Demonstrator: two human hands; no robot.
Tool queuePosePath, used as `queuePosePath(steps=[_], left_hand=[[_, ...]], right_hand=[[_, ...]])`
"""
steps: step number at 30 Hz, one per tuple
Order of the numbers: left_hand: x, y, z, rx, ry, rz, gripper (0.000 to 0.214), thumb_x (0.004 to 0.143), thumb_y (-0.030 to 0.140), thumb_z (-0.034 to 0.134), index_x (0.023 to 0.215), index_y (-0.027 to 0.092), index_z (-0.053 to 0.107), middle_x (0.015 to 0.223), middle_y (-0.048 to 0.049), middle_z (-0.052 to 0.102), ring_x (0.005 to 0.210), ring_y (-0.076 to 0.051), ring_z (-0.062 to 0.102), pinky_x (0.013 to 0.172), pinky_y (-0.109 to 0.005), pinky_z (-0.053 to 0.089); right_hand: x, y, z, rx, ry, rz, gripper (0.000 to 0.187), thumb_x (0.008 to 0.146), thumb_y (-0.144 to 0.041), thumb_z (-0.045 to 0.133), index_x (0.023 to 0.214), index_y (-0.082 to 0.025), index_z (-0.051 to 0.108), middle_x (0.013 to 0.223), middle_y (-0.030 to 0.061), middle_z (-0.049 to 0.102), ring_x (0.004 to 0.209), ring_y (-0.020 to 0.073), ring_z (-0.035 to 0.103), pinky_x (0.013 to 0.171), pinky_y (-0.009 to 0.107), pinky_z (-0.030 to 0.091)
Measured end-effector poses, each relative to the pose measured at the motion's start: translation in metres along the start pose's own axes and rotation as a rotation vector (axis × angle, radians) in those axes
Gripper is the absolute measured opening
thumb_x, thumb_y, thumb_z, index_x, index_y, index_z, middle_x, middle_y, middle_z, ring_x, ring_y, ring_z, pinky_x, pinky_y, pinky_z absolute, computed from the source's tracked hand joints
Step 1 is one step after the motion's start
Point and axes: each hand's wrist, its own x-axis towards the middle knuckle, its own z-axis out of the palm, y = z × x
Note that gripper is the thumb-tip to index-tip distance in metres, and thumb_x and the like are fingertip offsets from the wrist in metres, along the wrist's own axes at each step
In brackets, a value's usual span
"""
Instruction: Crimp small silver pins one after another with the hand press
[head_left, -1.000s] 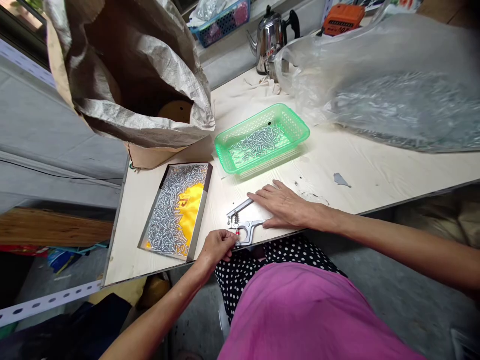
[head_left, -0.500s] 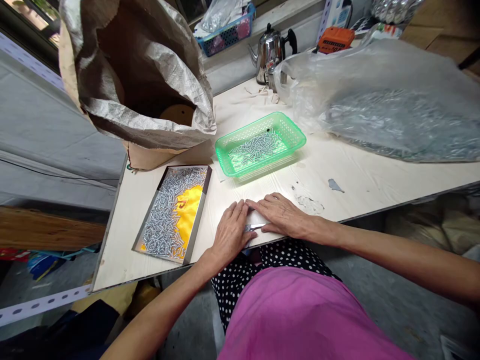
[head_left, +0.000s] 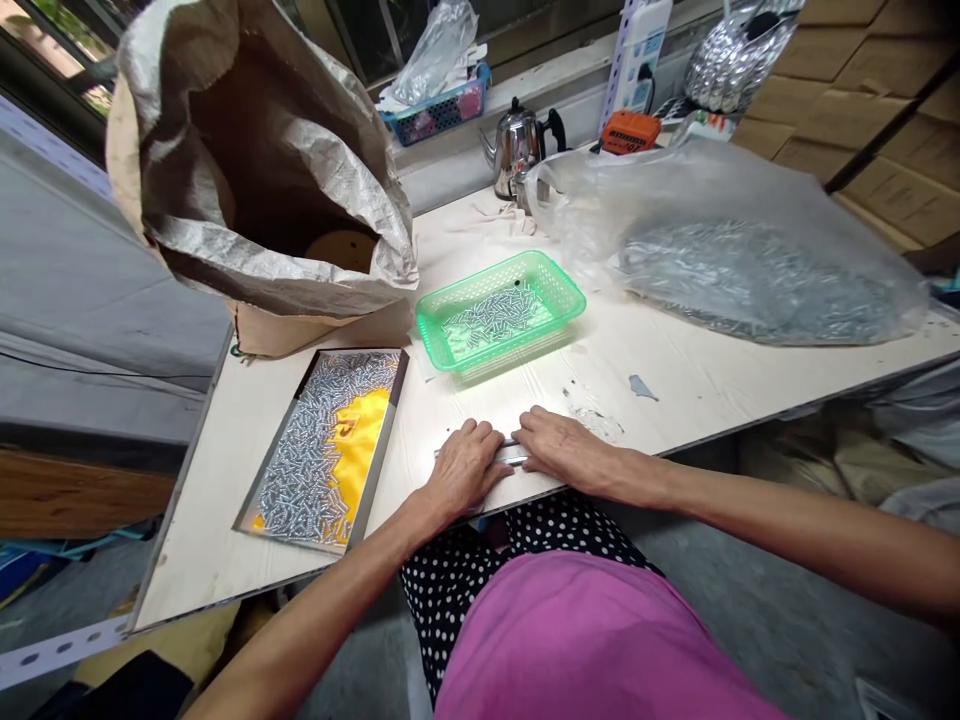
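Note:
A slim silver metal rail (head_left: 511, 453) lies along the near edge of the table, under both hands. My left hand (head_left: 466, 462) is closed over its left part, and a short end shows past the fingers. On the right part, my right hand (head_left: 564, 452) grips with fingers and thumb. A narrow stretch of bare metal shows between the hands; the rest is hidden by them. Beyond them stands a green plastic basket (head_left: 429, 330) with small metal pins in it. To the left, a shallow tray (head_left: 377, 455) holds many similar pins over a yellow bottom.
An open woven sack (head_left: 281, 330) stands at the back left. A clear plastic bag (head_left: 720, 180) of metal parts lies at the right. Behind are a steel kettle (head_left: 517, 150), an orange box (head_left: 630, 131) and cardboard boxes (head_left: 825, 110).
My hands have moved slightly apart, and the rail's left end now shows past my left hand. The view has shifted, so the table's things sit lower and farther left.

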Motion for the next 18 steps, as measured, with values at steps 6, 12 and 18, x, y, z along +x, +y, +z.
queuePosePath(steps=[6, 12, 18], left_hand=[[-0.001, 0.004, 0.005, -0.007, 0.044, -0.053, 0.021, 0.096, 0.033, 0.051, 0.085, 0.017, 0.060, 0.088, -0.0065, 0.060, 0.087, -0.022, 0.052, 0.075, -0.035, 0.045], [-0.005, 0.006, 0.005, -0.019, 0.111, -0.118, 0.037, 0.089, 0.043, 0.061, 0.115, 0.016, 0.057, 0.105, -0.0098, 0.060, 0.100, -0.027, 0.054, 0.083, -0.041, 0.049], [-0.030, 0.038, 0.034, -0.141, 0.304, -0.032, 0.044, 0.094, 0.038, 0.055, 0.133, 0.019, 0.047, 0.139, -0.0161, 0.051, 0.131, -0.031, 0.045, 0.106, -0.052, 0.040]], right_hand=[[0.008, 0.000, 0.012, 0.022, -0.003, 0.004, 0.017, 0.095, -0.015, 0.049, 0.086, -0.013, 0.063, 0.085, 0.0078, 0.060, 0.084, 0.0208, 0.052, 0.075, 0.032, 0.041], [0.005, 0.019, -0.006, 0.049, 0.005, -0.034, 0.035, 0.084, -0.033, 0.070, 0.110, -0.011, 0.063, 0.104, 0.0131, 0.058, 0.098, 0.0258, 0.050, 0.084, 0.037, 0.043], [0.011, 0.040, -0.010, 0.049, 0.044, -0.034, 0.030, 0.094, -0.035, 0.055, 0.112, -0.013, 0.064, 0.105, 0.0132, 0.061, 0.096, 0.0252, 0.052, 0.086, 0.038, 0.042]])
